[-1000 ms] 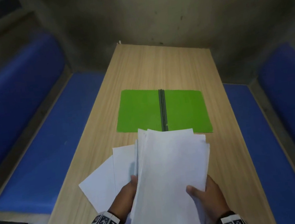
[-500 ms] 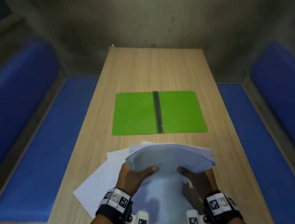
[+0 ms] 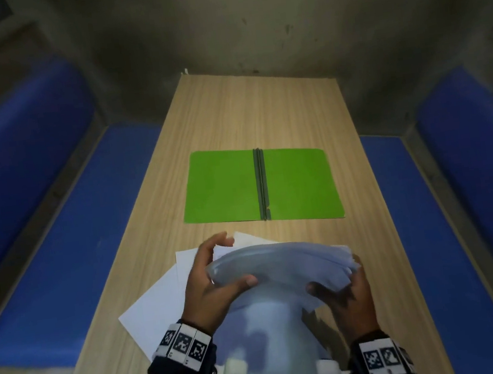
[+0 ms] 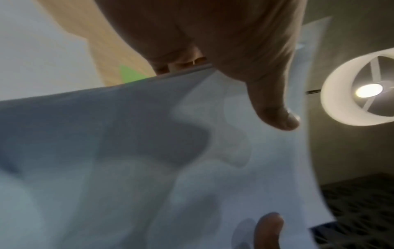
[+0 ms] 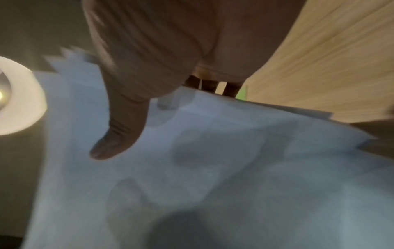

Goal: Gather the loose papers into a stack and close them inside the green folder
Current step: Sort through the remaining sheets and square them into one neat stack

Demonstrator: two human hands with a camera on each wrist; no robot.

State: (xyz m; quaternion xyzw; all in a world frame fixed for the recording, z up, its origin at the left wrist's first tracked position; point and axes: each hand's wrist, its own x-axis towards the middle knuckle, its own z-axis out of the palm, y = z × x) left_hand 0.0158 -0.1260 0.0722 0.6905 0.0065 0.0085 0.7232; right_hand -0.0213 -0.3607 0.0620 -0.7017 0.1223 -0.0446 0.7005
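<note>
- Table point(image 3: 260, 107): long, light wood, runs away from the camera to a grey wall point(image 3: 249, 15).
- Blue benches point(image 3: 59, 241): one along each long side of the table.
- Green folder point(image 3: 223, 186): lies open and flat at mid-table, dark spine down its middle, both halves bare, well apart from the hands.
- Paper stack point(image 3: 282, 263): held up off the table at the near end, on edge, its top bowed and fanned unevenly; just short of the folder's near edge.
- Loose sheets point(image 3: 160, 303): a few white ones flat on the table, under and left of the left hand, overlapping at angles.
- Left hand point(image 3: 211, 287): grips the stack's left end, thumb pressed on the near face, fingers curled behind; one fingertip stands out above the top edge.
- Right hand point(image 3: 348, 295): grips the stack's right end, thumb on the near face, fingers behind the sheets.
- Wrist bands point(image 3: 184, 346): black with printed square markers, one on each wrist.
- Ceiling lamp point(image 4: 366, 91): round and lit, seen in both wrist views; those views are blurred.
</note>
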